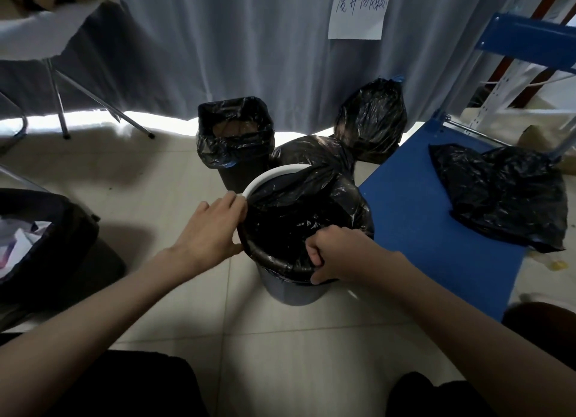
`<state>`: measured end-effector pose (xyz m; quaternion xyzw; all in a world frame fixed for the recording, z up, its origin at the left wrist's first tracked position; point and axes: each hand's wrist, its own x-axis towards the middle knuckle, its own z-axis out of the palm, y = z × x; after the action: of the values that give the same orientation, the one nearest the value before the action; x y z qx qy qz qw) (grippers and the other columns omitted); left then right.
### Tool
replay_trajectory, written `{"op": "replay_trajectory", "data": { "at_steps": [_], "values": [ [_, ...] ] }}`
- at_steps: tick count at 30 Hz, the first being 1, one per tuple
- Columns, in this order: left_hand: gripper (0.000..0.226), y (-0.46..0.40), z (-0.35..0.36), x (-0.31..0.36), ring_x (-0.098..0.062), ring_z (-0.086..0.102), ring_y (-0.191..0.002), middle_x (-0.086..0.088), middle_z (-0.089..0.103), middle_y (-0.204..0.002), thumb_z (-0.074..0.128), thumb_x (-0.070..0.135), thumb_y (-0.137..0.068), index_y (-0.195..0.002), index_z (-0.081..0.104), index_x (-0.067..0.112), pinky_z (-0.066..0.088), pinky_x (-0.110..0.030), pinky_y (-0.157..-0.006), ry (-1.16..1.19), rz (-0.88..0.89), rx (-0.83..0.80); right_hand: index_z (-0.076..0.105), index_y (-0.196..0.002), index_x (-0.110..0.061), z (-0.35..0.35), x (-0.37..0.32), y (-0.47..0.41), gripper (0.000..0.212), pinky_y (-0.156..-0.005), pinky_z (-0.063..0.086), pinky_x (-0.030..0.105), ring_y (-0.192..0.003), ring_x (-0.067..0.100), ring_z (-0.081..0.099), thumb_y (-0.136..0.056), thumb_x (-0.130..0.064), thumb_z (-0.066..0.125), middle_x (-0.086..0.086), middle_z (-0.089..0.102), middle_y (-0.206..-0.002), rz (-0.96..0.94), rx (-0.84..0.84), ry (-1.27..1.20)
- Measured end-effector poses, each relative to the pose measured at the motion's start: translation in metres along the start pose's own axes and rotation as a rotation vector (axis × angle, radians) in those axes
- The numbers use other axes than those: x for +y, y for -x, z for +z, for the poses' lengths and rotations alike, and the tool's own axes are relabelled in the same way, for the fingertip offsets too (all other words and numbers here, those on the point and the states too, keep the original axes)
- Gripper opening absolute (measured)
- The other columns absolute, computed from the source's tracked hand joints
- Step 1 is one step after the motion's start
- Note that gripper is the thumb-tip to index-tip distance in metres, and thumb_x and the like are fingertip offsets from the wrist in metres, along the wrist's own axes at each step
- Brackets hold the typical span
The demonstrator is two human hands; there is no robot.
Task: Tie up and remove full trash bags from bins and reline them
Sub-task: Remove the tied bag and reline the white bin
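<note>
Both hands are on the round bin [293, 292] at frame centre. The right hand [338, 254] is fisted at the rim's 5 o'clock, gripping the black liner [299, 223] folded over the edge. The left hand [212, 229] sits at 9 o'clock, fingers loosely bent on the liner edge, thumb against the bin wall — looks like a light grip, but the fingertips are hard to read. The liner covers the near rim; the far-left arc of white rim is bare, with the loose plastic bunched at 1 o'clock.

At 9 o'clock, well apart, a dark bin [62, 245] holds paper waste. At 3 o'clock, a spare black bag [501, 195] lies crumpled on a blue chair seat [414, 229].

Just behind at 11 o'clock, a square bin [240, 173] is lined. At 12–1 o'clock, two tied full bags [371, 120] sit against a grey curtain [249, 42] — a handwritten paper sign [358, 9] hangs on it.
</note>
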<state>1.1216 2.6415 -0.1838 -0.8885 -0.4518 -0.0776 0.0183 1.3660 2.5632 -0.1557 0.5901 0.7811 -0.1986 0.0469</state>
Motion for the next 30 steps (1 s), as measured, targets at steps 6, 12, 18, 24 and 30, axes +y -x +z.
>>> {"op": "replay_trajectory", "data": {
  "at_steps": [6, 12, 18, 24, 30],
  "values": [
    [0.051, -0.017, -0.018, -0.016, -0.007, 0.061, -0.079, 0.011, 0.059, -0.097, 0.081, 0.036, -0.075, -0.112, 0.046, 0.030, 0.045, -0.029, -0.070, 0.612, -0.291, -0.181, 0.056, -0.081, -0.023, 0.003, 0.000, -0.008, 0.037, -0.058, 0.035, 0.026, -0.070, 0.007, 0.053, -0.073, -0.054, 0.075, -0.012, 0.054, -0.070, -0.004, 0.034, -0.153],
    [0.023, -0.022, -0.004, -0.019, -0.019, 0.066, -0.082, 0.005, 0.069, -0.083, 0.076, 0.026, -0.084, -0.103, 0.064, 0.020, 0.052, -0.036, -0.078, 0.585, -0.375, -0.065, 0.060, -0.074, -0.023, 0.005, 0.002, -0.011, 0.022, -0.062, 0.041, 0.026, -0.071, 0.009, 0.062, -0.078, -0.031, 0.080, -0.007, 0.068, -0.072, -0.010, -0.078, -0.247],
    [0.018, -0.022, -0.003, -0.018, -0.011, 0.066, -0.079, 0.004, 0.069, -0.087, 0.069, 0.038, -0.089, -0.102, 0.068, 0.026, 0.049, -0.027, -0.070, 0.685, -0.405, -0.022, 0.062, -0.072, -0.020, -0.001, 0.007, -0.010, 0.021, -0.072, 0.054, 0.039, -0.076, 0.016, 0.065, -0.076, -0.022, 0.083, 0.000, 0.070, -0.076, -0.040, -0.141, -0.260],
    [0.010, -0.021, -0.012, -0.021, 0.005, 0.061, -0.064, 0.007, 0.071, -0.071, 0.081, 0.012, -0.077, -0.073, 0.073, 0.017, 0.040, -0.006, -0.058, 0.677, -0.378, -0.127, 0.063, -0.071, -0.022, -0.009, 0.011, -0.005, 0.022, -0.076, 0.056, 0.036, -0.082, 0.013, 0.063, -0.075, -0.020, 0.084, 0.001, 0.070, -0.082, -0.023, -0.247, -0.236],
    [0.013, -0.023, -0.016, -0.024, 0.002, 0.059, -0.066, 0.008, 0.069, -0.071, 0.076, 0.011, -0.082, -0.075, 0.069, 0.019, 0.039, -0.010, -0.059, 0.634, -0.388, -0.181, 0.060, -0.067, -0.029, -0.015, 0.013, -0.002, 0.029, -0.078, 0.056, 0.035, -0.085, 0.012, 0.061, -0.075, -0.015, 0.083, 0.000, 0.066, -0.085, -0.005, -0.303, -0.202]
  ]
}}
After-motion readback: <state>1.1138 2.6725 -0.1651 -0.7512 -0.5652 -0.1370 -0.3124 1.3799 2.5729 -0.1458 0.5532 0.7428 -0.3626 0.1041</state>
